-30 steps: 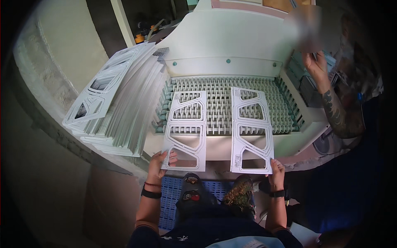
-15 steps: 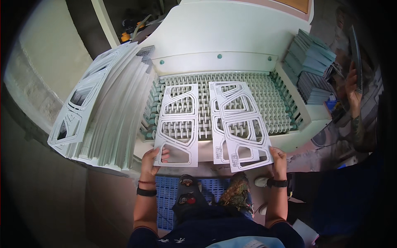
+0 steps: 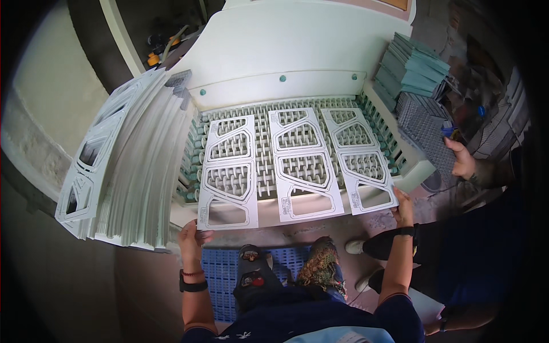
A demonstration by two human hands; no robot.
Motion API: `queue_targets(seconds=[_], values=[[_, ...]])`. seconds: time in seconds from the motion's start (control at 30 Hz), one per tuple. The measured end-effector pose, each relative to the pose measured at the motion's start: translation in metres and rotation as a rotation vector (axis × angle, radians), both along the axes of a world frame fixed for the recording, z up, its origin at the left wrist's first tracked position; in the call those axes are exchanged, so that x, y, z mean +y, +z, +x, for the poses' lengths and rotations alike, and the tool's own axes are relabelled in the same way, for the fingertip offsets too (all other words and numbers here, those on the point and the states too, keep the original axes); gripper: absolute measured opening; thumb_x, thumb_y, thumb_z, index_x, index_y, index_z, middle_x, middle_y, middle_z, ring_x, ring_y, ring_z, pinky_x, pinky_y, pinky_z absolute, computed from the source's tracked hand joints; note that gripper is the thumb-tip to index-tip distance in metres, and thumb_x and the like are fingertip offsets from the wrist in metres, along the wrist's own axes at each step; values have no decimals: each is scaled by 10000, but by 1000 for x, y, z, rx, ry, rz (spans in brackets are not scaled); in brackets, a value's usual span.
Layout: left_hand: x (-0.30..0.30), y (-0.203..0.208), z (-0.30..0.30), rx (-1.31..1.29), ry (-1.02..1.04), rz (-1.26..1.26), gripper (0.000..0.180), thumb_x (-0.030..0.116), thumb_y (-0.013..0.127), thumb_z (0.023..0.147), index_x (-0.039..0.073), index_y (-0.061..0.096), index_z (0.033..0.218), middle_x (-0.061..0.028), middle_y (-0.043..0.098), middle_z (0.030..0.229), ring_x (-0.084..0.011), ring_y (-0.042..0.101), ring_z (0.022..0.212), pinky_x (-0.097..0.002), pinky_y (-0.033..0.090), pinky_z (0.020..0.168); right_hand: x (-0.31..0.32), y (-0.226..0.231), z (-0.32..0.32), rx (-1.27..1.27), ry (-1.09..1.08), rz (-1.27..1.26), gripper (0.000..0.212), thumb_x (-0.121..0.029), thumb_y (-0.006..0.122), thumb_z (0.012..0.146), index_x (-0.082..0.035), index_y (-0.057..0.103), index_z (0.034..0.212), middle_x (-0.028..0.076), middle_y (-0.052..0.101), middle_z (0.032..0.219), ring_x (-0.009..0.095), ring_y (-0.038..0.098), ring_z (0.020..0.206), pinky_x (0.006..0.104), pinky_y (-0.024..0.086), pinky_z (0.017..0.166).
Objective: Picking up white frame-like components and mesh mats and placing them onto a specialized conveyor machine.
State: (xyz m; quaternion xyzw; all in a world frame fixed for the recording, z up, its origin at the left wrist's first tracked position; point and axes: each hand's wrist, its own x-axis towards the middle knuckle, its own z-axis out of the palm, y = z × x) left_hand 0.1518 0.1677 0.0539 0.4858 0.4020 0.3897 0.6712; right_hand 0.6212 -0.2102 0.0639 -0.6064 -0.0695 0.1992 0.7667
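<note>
Three flat white panels with large cut-outs lie side by side on the rollers of a conveyor (image 3: 264,171), their near ends jutting past its front edge. My left hand (image 3: 191,235) is closed on the near left corner of the left panel (image 3: 229,162), some fingers hidden under it. At the near right corner of the right panel (image 3: 357,150), my right hand (image 3: 404,208) grips the edge, with part of its fingers out of sight beneath. The middle panel (image 3: 285,191) rests between them, touched by neither hand.
A tall leaning stack of similar white panels (image 3: 134,166) stands at the left. Right of the conveyor are pale green sheets (image 3: 420,71) and grey gridded pieces (image 3: 423,117). A co-worker's hand (image 3: 462,161) is beside these. A blue slatted mat (image 3: 220,280) lies below.
The two overlapping panels have separated, and the right one has moved right with my right hand. My left hand has shifted left and down with its panel. The co-worker's hand has lowered without its dark panel.
</note>
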Motion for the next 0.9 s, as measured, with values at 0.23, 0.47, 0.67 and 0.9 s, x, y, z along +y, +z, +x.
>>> queue_targets(seconds=[0.23, 0.47, 0.67, 0.9], values=[[-26, 17, -19, 20, 139, 32, 306, 241, 487, 916, -29, 525, 1054, -171, 631, 861, -225, 641, 649, -284, 537, 483, -14, -18, -13, 76, -225, 20, 298, -318, 557, 886, -35, 601, 804, -8, 497, 522, 65, 394, 361, 190, 282, 341], [-44, 23, -45, 18, 262, 149, 308, 273, 507, 908, -11, 547, 1019, -174, 636, 873, -208, 634, 634, -272, 527, 477, -50, -25, -53, -59, -276, 10, 274, -278, 561, 891, -31, 604, 780, -10, 491, 512, 47, 362, 351, 181, 234, 327], [-58, 18, -43, -23, 314, 196, 274, 252, 486, 923, -1, 559, 999, -131, 620, 811, -181, 617, 599, -267, 523, 484, -18, 42, -84, -64, -95, 328, 387, -346, 552, 886, 28, 556, 986, 60, 584, 714, 104, 552, 551, 195, 415, 408], [-87, 16, -32, -68, 175, 184, 281, 273, 495, 920, 4, 569, 961, -128, 637, 782, -179, 626, 578, -264, 523, 476, 67, 56, -101, -152, 260, 592, 672, -447, 552, 849, 44, 336, 1255, 166, 489, 1195, 287, 556, 1027, 431, 529, 797]])
